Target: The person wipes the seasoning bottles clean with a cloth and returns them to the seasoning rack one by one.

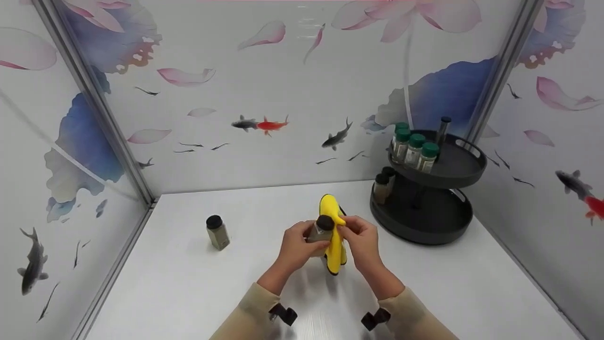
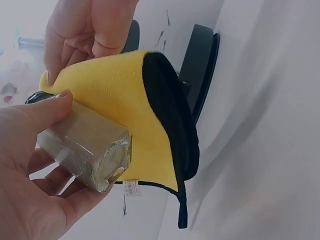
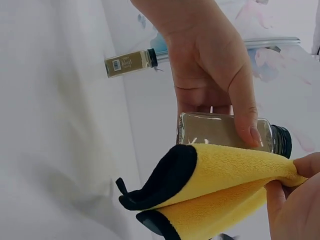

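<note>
My left hand (image 1: 295, 245) grips a square glass spice jar (image 2: 90, 135) with a black lid, its fingers on one side and the thumb on the other. A yellow cloth with black edging (image 3: 225, 172) hangs folded against the jar's side. Near its top, my right hand (image 1: 362, 238) pinches the cloth between thumb and fingers, as the right wrist view also shows. Both hands are held above the white table, close together. In the left wrist view, part of the jar's lid is hidden behind the left thumb.
Another black-lidded spice jar (image 1: 218, 233) stands on the table to the left. At the back right is a two-tier black turntable rack (image 1: 439, 231). Several green-lidded jars (image 1: 414, 150) and a slim dark-capped container (image 1: 443, 131) occupy its upper tier; black-lidded jars (image 1: 381, 189) stand below. Patterned panels enclose the table.
</note>
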Tool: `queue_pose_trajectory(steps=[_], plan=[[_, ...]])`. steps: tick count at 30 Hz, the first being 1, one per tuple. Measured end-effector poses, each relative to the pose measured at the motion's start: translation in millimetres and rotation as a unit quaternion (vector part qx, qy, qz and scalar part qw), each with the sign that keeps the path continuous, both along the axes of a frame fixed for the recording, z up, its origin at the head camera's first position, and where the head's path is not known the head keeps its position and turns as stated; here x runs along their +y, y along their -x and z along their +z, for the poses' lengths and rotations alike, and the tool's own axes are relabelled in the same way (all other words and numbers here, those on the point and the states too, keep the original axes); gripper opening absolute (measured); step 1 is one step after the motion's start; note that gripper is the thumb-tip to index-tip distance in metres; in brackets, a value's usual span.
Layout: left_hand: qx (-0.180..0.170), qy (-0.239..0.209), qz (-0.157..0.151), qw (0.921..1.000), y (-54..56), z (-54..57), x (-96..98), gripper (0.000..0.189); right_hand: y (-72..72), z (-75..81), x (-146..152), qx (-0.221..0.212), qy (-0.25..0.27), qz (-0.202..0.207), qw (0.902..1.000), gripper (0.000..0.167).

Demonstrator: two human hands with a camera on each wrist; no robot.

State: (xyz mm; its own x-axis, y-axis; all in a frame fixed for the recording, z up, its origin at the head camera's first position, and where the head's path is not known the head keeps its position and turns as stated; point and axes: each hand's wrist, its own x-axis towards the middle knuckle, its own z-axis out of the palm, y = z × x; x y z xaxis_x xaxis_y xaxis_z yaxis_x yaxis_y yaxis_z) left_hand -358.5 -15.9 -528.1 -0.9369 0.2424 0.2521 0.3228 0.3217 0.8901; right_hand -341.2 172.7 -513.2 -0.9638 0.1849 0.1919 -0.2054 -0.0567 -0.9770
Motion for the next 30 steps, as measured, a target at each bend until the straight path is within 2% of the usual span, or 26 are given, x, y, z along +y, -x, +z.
queue_pose_trajectory(steps=[6, 14, 20, 26, 30], plan=[[0.002, -0.015, 0.021, 0.9997, 2.6, 0.6, -5.4, 0.048, -4.7, -4.9, -10, 0.006, -0.014, 0.004, 0.9999, 0.022], [0.001, -0.029, 0.063, 0.9976, 4.0, 2.9, -5.9, 0.047, -7.0, -16.6, -18, -0.003, -0.044, 0.012, 0.9990, 0.022], [0.017, -0.047, 0.086, 0.9951, 3.1, 8.3, -7.8, 0.049, -10.6, -23.7, -23, -0.009, -0.071, 0.028, 0.9970, 0.021], [0.038, -0.066, 0.078, 0.9941, 1.8, 10.7, -8.3, 0.048, -7.8, -24.9, -22, -0.034, -0.090, 0.040, 0.9946, 0.017], [0.065, -0.062, 0.054, 0.9945, 1.9, 9.7, -8.1, 0.044, -0.8, -24.4, -18, -0.056, -0.089, 0.049, 0.9932, 0.016]])
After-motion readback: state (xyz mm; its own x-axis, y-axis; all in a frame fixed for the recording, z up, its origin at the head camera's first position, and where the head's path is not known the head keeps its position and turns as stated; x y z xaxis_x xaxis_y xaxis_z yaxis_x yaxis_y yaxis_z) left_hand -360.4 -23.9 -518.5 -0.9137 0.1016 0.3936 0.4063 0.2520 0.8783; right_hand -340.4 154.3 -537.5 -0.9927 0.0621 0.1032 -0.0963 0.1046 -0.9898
